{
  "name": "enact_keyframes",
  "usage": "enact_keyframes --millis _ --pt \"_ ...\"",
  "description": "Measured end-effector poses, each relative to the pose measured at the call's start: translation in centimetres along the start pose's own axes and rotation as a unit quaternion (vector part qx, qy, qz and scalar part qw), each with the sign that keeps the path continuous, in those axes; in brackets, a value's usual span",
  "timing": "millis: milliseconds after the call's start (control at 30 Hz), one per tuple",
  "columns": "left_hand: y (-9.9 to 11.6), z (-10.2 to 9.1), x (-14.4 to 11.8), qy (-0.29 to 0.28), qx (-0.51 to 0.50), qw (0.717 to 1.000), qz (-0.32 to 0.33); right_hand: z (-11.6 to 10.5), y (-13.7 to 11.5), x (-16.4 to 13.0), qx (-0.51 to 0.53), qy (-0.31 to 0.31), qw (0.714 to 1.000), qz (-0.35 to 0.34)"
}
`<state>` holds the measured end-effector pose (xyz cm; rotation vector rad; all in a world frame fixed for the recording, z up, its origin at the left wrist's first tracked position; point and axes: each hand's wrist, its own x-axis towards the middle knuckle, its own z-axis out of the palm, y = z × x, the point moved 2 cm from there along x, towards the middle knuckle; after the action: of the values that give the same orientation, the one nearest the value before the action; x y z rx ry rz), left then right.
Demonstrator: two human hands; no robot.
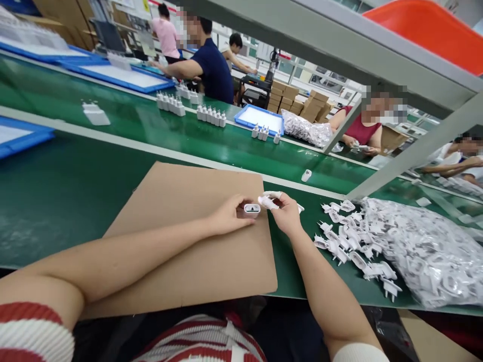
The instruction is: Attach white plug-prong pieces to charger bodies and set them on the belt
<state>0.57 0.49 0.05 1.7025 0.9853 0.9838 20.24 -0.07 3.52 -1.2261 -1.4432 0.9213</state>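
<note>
Head view: no legible writing on charger shell [251,208].

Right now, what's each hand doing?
Left hand: closed on a white charger shell.
Right hand: closed on a white plug piece.

Brown cardboard sheet [188,241], green conveyor belt [151,125]; blue trays [258,119], stacked cartons [298,103], orange bin [426,25]

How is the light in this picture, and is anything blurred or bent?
Head view: even overhead light, soft shadows under the hands; left hand with its white part and right hand look sharp; faint glare on the plastic bag; the green belt tilts and curves from the wide lens.
</note>
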Motion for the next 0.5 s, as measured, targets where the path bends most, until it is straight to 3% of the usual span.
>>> enact_keyframes --millis 200,367,500 --pt "-0.3 -0.2 0.4 -0.021 0.012 1.0 0.009 1.6 -1.4 -1.5 -0.214 -0.069 0.957 -0.186" --pt "0.1 -0.3 0.3 -0.026 -0.021 0.999 0.018 2.5 -1.5 -1.4 -0.327 -0.098 0.917 -0.206" --pt "-0.1 -0.2 0.3 -0.028 -0.041 0.999 0.004 2.5 -1.5 -1.3 -0.34 -0.096 0.911 -0.214"
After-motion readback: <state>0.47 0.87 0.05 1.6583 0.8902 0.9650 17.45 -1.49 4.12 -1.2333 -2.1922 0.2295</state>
